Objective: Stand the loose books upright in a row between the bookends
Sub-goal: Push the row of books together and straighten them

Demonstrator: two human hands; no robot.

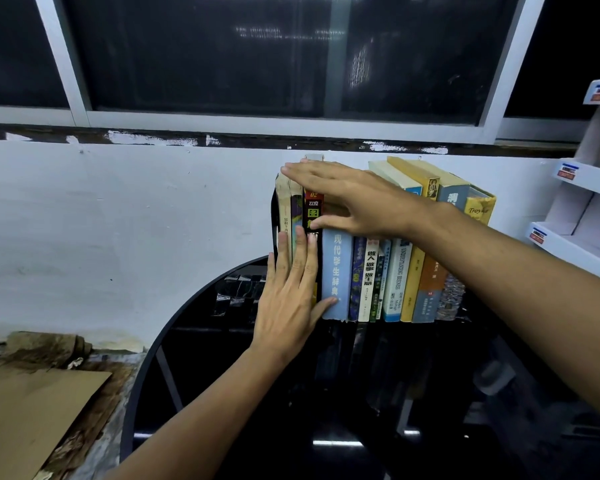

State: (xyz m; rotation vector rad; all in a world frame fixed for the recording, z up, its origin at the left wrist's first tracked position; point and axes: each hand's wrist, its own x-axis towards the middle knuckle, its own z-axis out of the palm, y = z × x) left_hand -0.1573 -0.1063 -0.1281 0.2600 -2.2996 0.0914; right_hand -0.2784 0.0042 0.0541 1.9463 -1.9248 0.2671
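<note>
Glossy black, mirror-smooth finish on the round table top [326, 393], with a thin matt dark rim. Paper covers on the books [392, 278]: matt pale blue spine [336, 271], frayed at the foot; yellowed, rough page edges [392, 173] above. Matt white paint on the wall [118, 220], uneven and chipped. Matt brown cardboard [32, 410], creased.

The row of books [392, 278] has the wall [118, 220] close behind it, which shuts off any way in from the back. In front of the row there is open room over the table [326, 393]. There is room left of the row too. A white rack [589, 181] stands near on its right. The left hand [290, 292] lies flat over the row's left spines, and the right hand [354, 199] covers its tops.
</note>
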